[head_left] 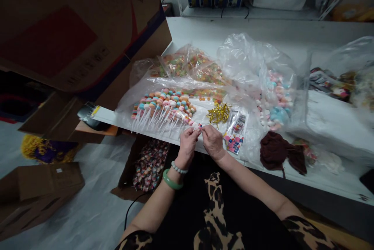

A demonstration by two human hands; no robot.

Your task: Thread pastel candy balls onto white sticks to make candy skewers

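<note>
Above the front edge of the white table, my left hand (188,141) and my right hand (213,140) meet with their fingers pinched together. A skewer of pastel candies (187,119) runs from the pile toward my left fingertips. At its near end, a small white, red and blue printed tag (197,126) shows between both hands; its exact shape is too small to tell. Just behind lies a heap of candy skewers (166,101) with white sticks pointing toward me. Gold twist ties (218,113) and a stack of printed cards (235,135) lie near my right hand.
Clear bags of coloured candies (193,66) and pastel marshmallows (277,98) stand behind. A dark brown cloth (274,150) lies at right. A large carton (73,27) rises at left. Below the table edge sits an open box of wrapped pieces (150,164).
</note>
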